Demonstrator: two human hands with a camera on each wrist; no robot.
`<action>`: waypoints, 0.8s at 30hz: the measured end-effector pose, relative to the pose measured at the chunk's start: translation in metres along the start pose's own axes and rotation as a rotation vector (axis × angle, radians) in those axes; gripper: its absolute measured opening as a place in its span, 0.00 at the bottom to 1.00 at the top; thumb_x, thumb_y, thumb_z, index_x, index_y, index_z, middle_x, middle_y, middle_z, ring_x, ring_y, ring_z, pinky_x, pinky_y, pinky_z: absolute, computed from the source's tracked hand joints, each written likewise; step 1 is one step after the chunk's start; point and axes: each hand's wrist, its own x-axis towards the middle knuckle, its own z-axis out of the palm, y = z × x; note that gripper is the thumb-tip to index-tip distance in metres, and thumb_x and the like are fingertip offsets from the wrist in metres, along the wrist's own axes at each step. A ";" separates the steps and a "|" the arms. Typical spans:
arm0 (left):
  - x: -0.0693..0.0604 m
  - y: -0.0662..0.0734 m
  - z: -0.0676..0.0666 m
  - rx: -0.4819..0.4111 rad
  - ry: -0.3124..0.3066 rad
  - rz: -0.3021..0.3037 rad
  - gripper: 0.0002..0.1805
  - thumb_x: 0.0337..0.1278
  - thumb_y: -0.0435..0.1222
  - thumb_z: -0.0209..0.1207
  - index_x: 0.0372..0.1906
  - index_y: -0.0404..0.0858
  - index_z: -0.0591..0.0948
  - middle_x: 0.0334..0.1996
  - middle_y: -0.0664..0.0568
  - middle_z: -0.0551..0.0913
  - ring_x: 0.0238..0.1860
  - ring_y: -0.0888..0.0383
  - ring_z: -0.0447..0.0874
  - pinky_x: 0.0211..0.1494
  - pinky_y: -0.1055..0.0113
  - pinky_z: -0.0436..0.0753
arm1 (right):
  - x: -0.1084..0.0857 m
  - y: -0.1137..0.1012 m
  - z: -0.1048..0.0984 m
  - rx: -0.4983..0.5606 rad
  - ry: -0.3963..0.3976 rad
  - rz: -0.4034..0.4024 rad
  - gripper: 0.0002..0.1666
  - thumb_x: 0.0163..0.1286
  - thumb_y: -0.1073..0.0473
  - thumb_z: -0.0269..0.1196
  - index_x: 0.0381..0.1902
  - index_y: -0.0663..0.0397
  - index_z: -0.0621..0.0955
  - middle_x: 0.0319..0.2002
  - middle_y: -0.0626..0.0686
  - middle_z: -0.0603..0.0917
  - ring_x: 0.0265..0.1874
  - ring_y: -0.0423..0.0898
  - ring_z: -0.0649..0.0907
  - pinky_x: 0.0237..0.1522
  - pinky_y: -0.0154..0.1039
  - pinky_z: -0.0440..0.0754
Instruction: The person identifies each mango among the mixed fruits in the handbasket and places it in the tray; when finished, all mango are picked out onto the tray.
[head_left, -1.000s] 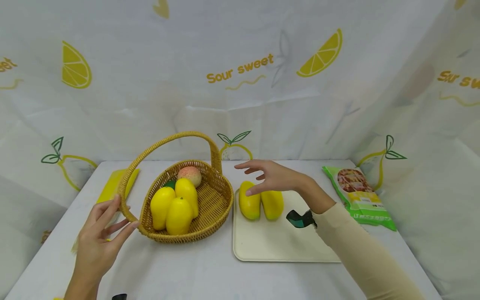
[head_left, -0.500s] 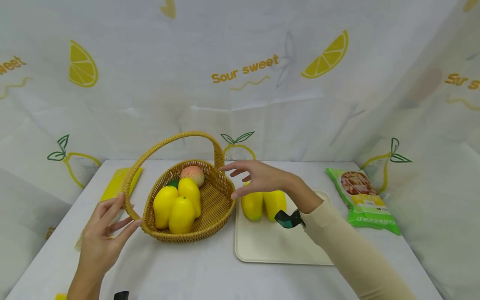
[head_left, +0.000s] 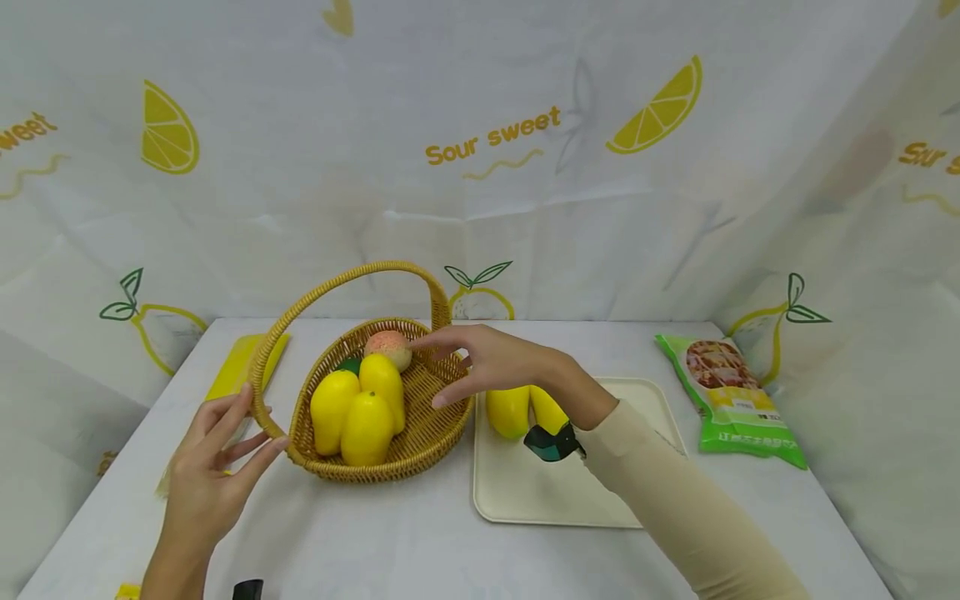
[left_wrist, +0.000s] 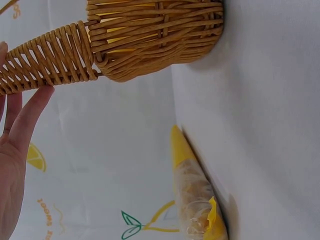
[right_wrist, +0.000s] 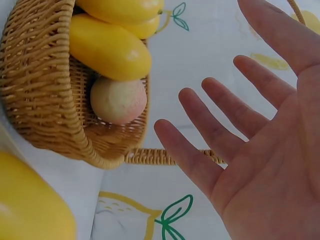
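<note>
A heart-shaped wicker basket (head_left: 367,473) stands on the table at centre left, its handle (head_left: 296,310) arching above it. My left hand (head_left: 206,483) holds the handle near its left base, between fingertips and thumb. Inside are several yellow mangoes (head_left: 369,429), a pinkish peach (head_left: 388,346) and a partly hidden green item (head_left: 350,365). My right hand (head_left: 491,358) hovers over the basket's right side, holding nothing; its fingers are spread in the right wrist view. Below its wrist, two more mangoes (head_left: 507,412) lie on a cream tray (head_left: 555,500), partly hidden by the arm.
A green food packet (head_left: 738,404) lies at the table's right side. At the left is a yellow-topped clear bag (left_wrist: 192,187), partly behind my left hand in the head view. A printed white curtain (head_left: 375,208) closes off the back and sides.
My right hand has moved left from above the tray's mangoes to over the basket, fingers apart. The left hand keeps its hold on the handle. The head view has shifted slightly.
</note>
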 end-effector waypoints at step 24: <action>0.000 0.001 0.000 -0.013 -0.008 -0.008 0.45 0.51 0.48 0.68 0.68 0.22 0.70 0.58 0.60 0.76 0.59 0.68 0.77 0.52 0.83 0.85 | 0.043 -0.027 0.002 0.045 -0.098 -0.123 0.44 0.64 0.48 0.74 0.75 0.39 0.70 0.73 0.42 0.72 0.71 0.48 0.75 0.59 0.33 0.85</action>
